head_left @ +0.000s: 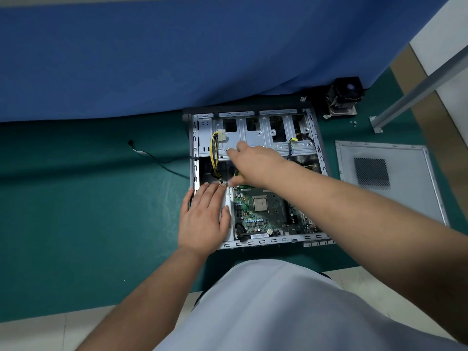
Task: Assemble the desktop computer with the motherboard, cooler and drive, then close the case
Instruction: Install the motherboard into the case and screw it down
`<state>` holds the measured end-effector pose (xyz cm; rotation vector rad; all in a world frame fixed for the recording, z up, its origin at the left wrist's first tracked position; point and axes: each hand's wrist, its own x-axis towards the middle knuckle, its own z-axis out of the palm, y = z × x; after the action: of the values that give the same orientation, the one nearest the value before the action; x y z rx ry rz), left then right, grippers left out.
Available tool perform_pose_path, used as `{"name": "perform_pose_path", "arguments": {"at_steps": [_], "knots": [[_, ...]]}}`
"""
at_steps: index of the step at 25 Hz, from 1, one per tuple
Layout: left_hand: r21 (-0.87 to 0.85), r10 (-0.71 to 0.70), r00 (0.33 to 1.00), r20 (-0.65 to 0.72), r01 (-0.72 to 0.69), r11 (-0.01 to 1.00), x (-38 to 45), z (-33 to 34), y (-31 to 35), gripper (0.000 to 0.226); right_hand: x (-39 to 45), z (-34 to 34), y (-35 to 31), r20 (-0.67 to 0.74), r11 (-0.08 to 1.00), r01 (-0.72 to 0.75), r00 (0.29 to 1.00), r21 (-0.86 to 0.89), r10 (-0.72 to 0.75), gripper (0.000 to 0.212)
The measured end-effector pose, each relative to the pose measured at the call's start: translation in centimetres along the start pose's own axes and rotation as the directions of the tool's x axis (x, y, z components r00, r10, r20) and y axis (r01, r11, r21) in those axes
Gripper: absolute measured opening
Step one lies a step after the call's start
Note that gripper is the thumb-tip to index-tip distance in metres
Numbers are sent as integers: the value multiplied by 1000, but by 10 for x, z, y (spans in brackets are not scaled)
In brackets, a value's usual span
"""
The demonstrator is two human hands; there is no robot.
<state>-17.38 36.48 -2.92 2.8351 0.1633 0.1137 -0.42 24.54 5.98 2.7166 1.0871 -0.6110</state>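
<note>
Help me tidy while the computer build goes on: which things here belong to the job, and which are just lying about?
Part of the job:
- open case
- motherboard
- cooler
- side panel
- small screws
- yellow-handled tool in the right hand
- left hand flat on the case

Lying about:
- loose black cable
- metal pole foot
</note>
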Motion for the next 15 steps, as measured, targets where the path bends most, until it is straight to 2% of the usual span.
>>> {"name": "perform_pose_path", "arguments": {"at_steps": [2, 3, 4, 5, 7, 11, 12, 13, 14, 15], "knots": [[-4, 0, 1000, 2, 0, 1000, 0, 0, 0, 52, -5, 2, 2, 2, 995, 95, 996, -13, -95, 37], [-6, 0, 1000, 0, 0, 1000, 0, 0, 0, 52, -6, 4, 0, -45, 998, 54, 997, -23, -55, 28], [-7, 0, 1000, -3, 0, 1000, 0, 1, 0, 52, -6, 6, -4, -97, 999, -34, 995, -3, 33, 29], [-7, 1, 1000, -5, -1, 1000, 0, 1, 0, 52, -6, 7, -8, -105, 993, -120, 987, 19, 121, 43], [-5, 6, 1000, -9, -6, 1000, 0, 1, 1, 52, -4, 11, -8, -92, 986, -166, 982, 8, 166, 54], [-5, 8, 1000, -3, -8, 1000, 0, 1, 0, 52, -7, 13, 5, -47, 997, 79, 996, 17, -78, 38], [-5, 5, 1000, 1, -5, 1000, 0, 1, 0, 52, -7, 15, 4, -63, 998, 58, 996, 24, -57, 33], [-6, 1, 1000, 3, -1, 1000, 0, 1, 0, 52, -7, 16, 1, -87, 1000, -12, 996, 21, 14, 21], [-9, 1, 1000, 3, -1, 1000, 0, 1, 1, 52, -7, 18, -3, -97, 994, -107, 989, 15, 108, 18], [-13, 4, 1000, 0, -4, 1000, 0, 1, 1, 52, -6, 20, -4, -93, 985, -175, 981, -13, 173, 27]]}}
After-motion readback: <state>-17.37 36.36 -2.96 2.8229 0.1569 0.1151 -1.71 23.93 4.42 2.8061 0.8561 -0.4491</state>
